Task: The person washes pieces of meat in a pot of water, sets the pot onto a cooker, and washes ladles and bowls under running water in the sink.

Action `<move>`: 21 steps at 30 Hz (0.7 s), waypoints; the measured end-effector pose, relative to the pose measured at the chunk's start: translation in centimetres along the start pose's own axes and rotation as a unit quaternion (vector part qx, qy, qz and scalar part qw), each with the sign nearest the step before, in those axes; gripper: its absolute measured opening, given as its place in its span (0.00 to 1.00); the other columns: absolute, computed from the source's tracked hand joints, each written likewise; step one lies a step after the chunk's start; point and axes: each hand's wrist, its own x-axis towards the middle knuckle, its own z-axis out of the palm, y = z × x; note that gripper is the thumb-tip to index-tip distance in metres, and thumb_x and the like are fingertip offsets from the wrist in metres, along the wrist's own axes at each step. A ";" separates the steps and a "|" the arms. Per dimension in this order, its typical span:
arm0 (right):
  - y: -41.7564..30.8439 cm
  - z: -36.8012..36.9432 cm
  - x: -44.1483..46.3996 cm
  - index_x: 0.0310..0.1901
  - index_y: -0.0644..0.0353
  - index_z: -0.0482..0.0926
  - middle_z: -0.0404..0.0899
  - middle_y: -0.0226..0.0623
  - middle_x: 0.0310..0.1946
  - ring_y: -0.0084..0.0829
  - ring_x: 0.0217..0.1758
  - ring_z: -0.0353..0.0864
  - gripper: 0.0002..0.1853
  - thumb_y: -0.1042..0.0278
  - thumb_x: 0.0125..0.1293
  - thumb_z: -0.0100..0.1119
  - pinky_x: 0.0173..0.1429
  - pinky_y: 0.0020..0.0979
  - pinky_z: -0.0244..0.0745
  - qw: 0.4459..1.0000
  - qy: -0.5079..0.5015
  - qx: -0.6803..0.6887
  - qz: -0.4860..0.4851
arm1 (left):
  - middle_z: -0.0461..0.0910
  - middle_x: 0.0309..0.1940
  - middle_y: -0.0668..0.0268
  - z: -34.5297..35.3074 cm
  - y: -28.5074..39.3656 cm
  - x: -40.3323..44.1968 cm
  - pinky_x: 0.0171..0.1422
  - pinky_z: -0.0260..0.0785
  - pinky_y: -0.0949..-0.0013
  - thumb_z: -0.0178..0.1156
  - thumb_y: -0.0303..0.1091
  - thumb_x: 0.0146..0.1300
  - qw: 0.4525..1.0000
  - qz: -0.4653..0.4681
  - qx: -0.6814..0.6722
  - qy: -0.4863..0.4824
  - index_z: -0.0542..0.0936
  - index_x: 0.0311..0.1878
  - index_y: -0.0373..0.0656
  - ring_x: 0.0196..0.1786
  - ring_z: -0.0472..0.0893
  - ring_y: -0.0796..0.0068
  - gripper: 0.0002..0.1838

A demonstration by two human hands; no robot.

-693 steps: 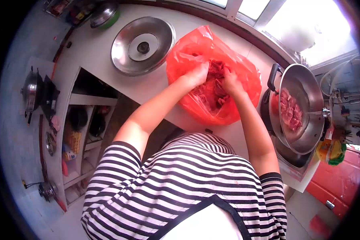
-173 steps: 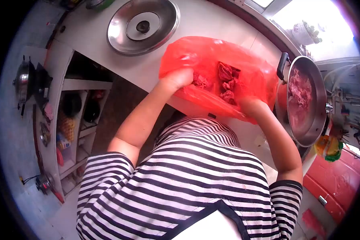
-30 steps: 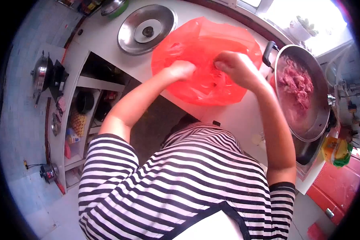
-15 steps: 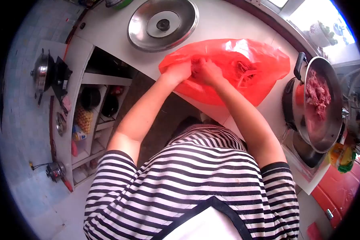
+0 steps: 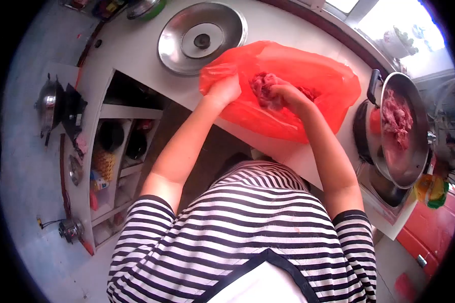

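Note:
A red plastic bag (image 5: pixel 333 81) lies spread open on the white counter. My left hand (image 5: pixel 225 90) is closed on the bag's left edge, with some of its fingers hidden by the plastic. Over the bag's opening, my right hand (image 5: pixel 289 97) grips a clump of raw meat (image 5: pixel 262 88). Part of another piece of meat shows inside the bag, behind that hand. To the right, a deep metal pan (image 5: pixel 413 164) with a black handle stands tilted in view and contains more raw meat (image 5: pixel 397 118).
A round metal lid (image 5: pixel 174 44) with a black knob lies behind the bag on the counter (image 5: pixel 268 20). Open shelves (image 5: pixel 131 112) with pots sit below at left. A potted plant (image 5: pixel 400 43) stands by the window, and a yellow-green packet (image 5: pixel 432 191) is beyond the pan.
My right hand has drawn back to the right from beside my left hand, and a clump of meat now shows in its grip. The bag's opening is wider.

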 end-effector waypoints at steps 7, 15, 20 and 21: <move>-7.0 -2.9 -10.9 0.57 0.62 0.60 0.70 0.36 0.48 0.30 0.49 0.71 0.29 0.69 0.52 0.51 0.51 0.30 0.67 0.944 -0.047 0.282 -0.162 | 0.74 0.41 0.58 -2.2 7.6 1.1 0.51 0.65 0.65 0.53 0.35 0.57 0.959 0.080 -0.206 -0.181 0.66 0.52 0.38 0.47 0.73 0.65 0.20; -10.2 -8.0 -20.6 0.57 0.63 0.61 0.70 0.36 0.48 0.27 0.49 0.71 0.26 0.73 0.54 0.48 0.48 0.28 0.69 0.926 0.165 0.105 -0.322 | 0.70 0.46 0.61 -5.2 24.7 4.2 0.51 0.67 0.70 0.58 0.38 0.56 0.718 0.143 -0.651 -0.201 0.60 0.56 0.35 0.49 0.72 0.72 0.28; -9.5 -12.3 -25.4 0.53 0.65 0.66 0.73 0.37 0.43 0.26 0.41 0.76 0.21 0.78 0.54 0.47 0.44 0.26 0.74 0.891 0.223 0.193 -0.346 | 0.72 0.43 0.63 -2.8 31.9 5.8 0.46 0.70 0.68 0.61 0.37 0.54 0.677 0.114 -0.690 -0.230 0.67 0.50 0.37 0.44 0.74 0.74 0.23; -9.0 -13.7 -26.3 0.49 0.65 0.70 0.74 0.36 0.40 0.25 0.41 0.75 0.18 0.78 0.54 0.47 0.45 0.26 0.73 0.887 0.229 0.206 -0.343 | 0.72 0.43 0.64 -2.1 33.2 5.9 0.46 0.71 0.70 0.60 0.39 0.54 0.682 0.104 -0.683 -0.237 0.68 0.48 0.38 0.43 0.74 0.75 0.22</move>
